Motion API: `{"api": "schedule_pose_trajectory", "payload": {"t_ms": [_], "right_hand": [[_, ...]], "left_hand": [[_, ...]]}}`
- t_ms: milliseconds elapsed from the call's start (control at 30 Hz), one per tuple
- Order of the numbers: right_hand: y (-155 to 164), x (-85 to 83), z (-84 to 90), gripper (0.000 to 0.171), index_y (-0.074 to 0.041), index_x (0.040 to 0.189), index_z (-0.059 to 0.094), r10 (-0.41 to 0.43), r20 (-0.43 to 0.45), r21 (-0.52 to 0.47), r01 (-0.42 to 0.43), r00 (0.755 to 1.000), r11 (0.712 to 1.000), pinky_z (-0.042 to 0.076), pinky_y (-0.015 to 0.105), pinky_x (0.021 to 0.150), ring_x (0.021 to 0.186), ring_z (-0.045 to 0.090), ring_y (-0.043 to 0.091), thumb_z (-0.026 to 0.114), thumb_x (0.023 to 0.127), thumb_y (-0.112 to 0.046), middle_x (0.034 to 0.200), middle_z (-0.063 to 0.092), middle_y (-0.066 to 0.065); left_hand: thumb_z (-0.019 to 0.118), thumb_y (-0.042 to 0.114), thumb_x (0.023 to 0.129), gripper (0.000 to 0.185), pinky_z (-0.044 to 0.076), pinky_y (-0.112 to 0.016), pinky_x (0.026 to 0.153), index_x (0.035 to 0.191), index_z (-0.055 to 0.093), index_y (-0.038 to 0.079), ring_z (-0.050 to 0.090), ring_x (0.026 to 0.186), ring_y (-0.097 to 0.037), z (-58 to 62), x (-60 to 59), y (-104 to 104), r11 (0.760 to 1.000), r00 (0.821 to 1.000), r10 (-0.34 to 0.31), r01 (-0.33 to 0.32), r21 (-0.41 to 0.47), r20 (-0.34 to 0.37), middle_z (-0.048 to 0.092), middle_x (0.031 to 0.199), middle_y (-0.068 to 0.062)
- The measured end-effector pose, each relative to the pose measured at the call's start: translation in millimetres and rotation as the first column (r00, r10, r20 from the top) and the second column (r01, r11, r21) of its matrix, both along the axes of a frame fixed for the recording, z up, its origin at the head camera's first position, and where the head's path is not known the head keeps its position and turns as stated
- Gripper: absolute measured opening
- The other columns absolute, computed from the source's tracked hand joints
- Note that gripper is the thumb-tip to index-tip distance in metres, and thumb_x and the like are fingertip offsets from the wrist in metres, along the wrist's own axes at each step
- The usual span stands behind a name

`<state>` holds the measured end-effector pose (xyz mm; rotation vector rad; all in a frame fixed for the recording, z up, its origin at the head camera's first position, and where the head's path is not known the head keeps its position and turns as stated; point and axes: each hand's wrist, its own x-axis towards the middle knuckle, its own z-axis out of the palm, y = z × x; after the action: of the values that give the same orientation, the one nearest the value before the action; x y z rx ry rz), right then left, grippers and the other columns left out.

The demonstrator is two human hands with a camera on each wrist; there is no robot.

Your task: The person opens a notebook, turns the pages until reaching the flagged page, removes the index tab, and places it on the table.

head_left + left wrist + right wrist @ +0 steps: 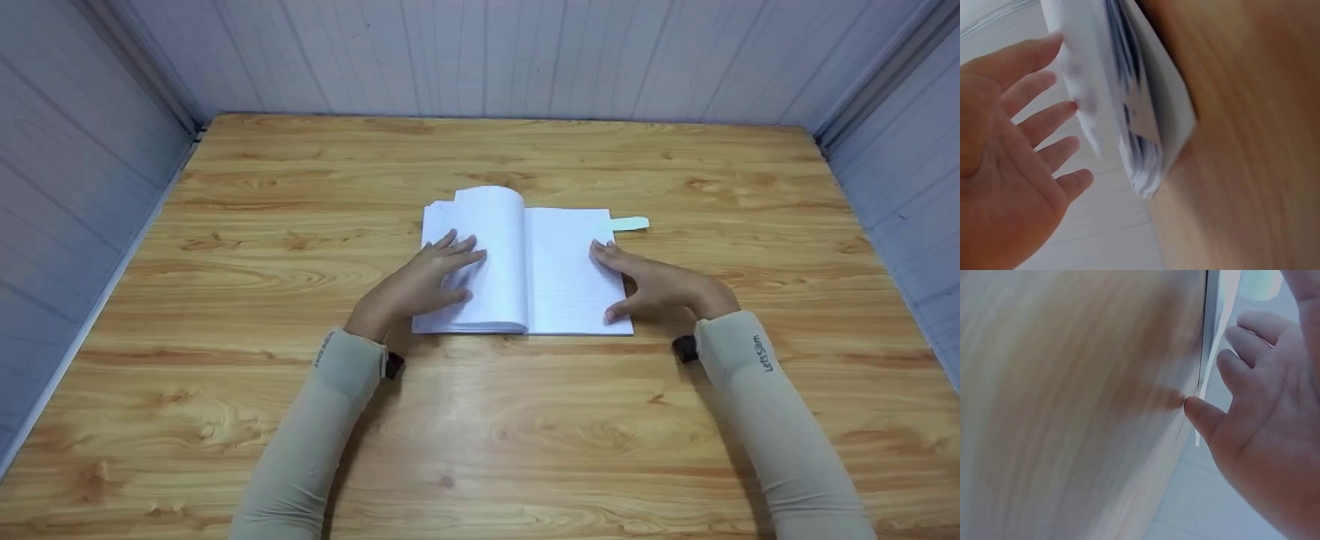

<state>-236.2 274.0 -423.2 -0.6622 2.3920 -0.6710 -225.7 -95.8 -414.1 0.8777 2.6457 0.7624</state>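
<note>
An open notebook [571, 277] with white, faintly lined pages lies on the wooden table. Its left-hand pages bulge upward in a curved stack, and the page edges [1143, 152] look uneven in the left wrist view. From the right page's upper outer edge a pale green strip [630, 223] sticks out. My left hand [431, 277] is over the left pages, fingers spread, its fingertips at the paper. At the outer edge of the right page, my right hand [652, 285] has its fingertips and thumb on or just above the sheet, the fingers fairly straight. Neither hand grips anything.
The wooden table [480, 435] extends around the notebook on every side. Pale panelled walls [480, 56] border it at the back, left and right. Both forearms wear light sleeves [772, 420], and a dark device [685, 349] sits under each wrist.
</note>
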Motion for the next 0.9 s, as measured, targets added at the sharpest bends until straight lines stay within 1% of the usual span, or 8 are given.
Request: {"api": "schedule_pose_trajectory", "payload": {"t_ms": [100, 200, 333, 400, 500, 600, 800, 900], "right_hand": [[0, 0.5, -0.2, 0.112, -0.017, 0.155, 0.000, 0.005, 0.006, 0.010, -0.005, 1.000, 1.000, 0.004, 0.051, 0.120, 0.150, -0.010, 0.022, 0.075, 0.078, -0.045, 0.163, -0.008, 0.000], [0, 0.7, -0.1, 0.110, -0.017, 0.155, 0.000, 0.006, 0.012, 0.023, -0.007, 1.000, 1.000, 0.004, 0.052, 0.120, 0.150, -0.010, 0.023, 0.075, 0.079, -0.043, 0.163, -0.007, 0.000], [0, 0.5, 1.1, 0.109, -0.016, 0.155, 0.002, 0.012, 0.021, 0.044, -0.013, 1.000, 0.999, 0.003, 0.055, 0.119, 0.150, -0.010, 0.025, 0.075, 0.079, -0.042, 0.163, -0.009, 0.001], [1, -0.2, 2.1, 0.109, -0.017, 0.155, 0.002, 0.017, 0.033, 0.050, -0.018, 0.999, 0.999, 0.001, 0.056, 0.119, 0.149, -0.011, 0.026, 0.076, 0.079, -0.042, 0.163, -0.010, 0.001], [3, -2.2, 3.5, 0.110, -0.016, 0.155, 0.002, 0.042, 0.039, 0.057, -0.044, 0.998, 0.997, 0.000, 0.058, 0.118, 0.149, -0.012, 0.028, 0.076, 0.079, -0.042, 0.162, -0.012, 0.003], [4, -4.4, 3.6, 0.111, -0.016, 0.155, 0.000, 0.067, 0.045, 0.069, -0.070, 0.997, 0.995, -0.001, 0.058, 0.118, 0.149, -0.013, 0.028, 0.076, 0.078, -0.042, 0.162, -0.013, 0.002], [6, -7.0, 1.7, 0.115, -0.015, 0.155, -0.004, 0.108, 0.067, 0.058, -0.112, 0.992, 0.992, -0.003, 0.059, 0.117, 0.148, -0.016, 0.029, 0.077, 0.077, -0.040, 0.161, -0.017, 0.004], [6, -7.6, 1.4, 0.116, -0.014, 0.155, -0.004, 0.117, 0.075, 0.051, -0.121, 0.990, 0.991, -0.003, 0.058, 0.118, 0.148, -0.016, 0.028, 0.078, 0.077, -0.039, 0.161, -0.018, 0.004]], "left_hand": [[0.066, 0.019, 0.092, 0.067, 0.003, -0.051, 0.121, 0.150, 0.033, 0.015, 0.003, 0.150, -0.024, -2.1, -0.4, -5, 0.998, 0.994, -0.011, 0.018, -0.064, 0.109, 0.018, 0.160, -0.004], [0.067, 0.022, 0.091, 0.073, -0.002, -0.047, 0.121, 0.152, 0.028, 0.018, -0.002, 0.150, -0.020, -2.3, -1.0, -9, 0.993, 0.979, -0.003, 0.026, -0.113, 0.205, 0.010, 0.162, 0.000], [0.067, 0.022, 0.090, 0.076, -0.003, -0.048, 0.121, 0.153, 0.024, 0.019, -0.005, 0.150, -0.021, -3.0, -3.4, -15, 0.988, 0.962, 0.006, 0.037, -0.152, 0.274, 0.006, 0.162, 0.002], [0.067, 0.022, 0.090, 0.077, -0.002, -0.048, 0.121, 0.153, 0.023, 0.020, -0.005, 0.150, -0.021, -3.9, -4.6, -19, 0.985, 0.958, 0.013, 0.037, -0.167, 0.288, 0.005, 0.162, 0.003], [0.068, 0.022, 0.089, 0.077, 0.000, -0.047, 0.121, 0.153, 0.024, 0.022, -0.005, 0.150, -0.020, -4.1, -5.6, -23, 0.985, 0.953, 0.034, 0.020, -0.174, 0.302, 0.006, 0.162, 0.006], [0.069, 0.022, 0.088, 0.078, 0.000, -0.046, 0.122, 0.152, 0.025, 0.022, -0.004, 0.150, -0.019, -3.8, -6.2, -26, 0.984, 0.950, 0.046, 0.010, -0.175, 0.309, 0.006, 0.162, 0.007], [0.068, 0.024, 0.089, 0.079, -0.001, -0.046, 0.121, 0.153, 0.022, 0.023, -0.006, 0.150, -0.020, -3.3, -6.3, -28, 0.982, 0.948, 0.041, 0.019, -0.187, 0.314, 0.003, 0.162, 0.006], [0.068, 0.023, 0.089, 0.079, 0.000, -0.046, 0.121, 0.153, 0.022, 0.023, -0.007, 0.150, -0.020, -4.0, -6.2, -27, 0.985, 0.945, 0.042, 0.016, -0.175, 0.323, 0.003, 0.162, 0.007]]}}
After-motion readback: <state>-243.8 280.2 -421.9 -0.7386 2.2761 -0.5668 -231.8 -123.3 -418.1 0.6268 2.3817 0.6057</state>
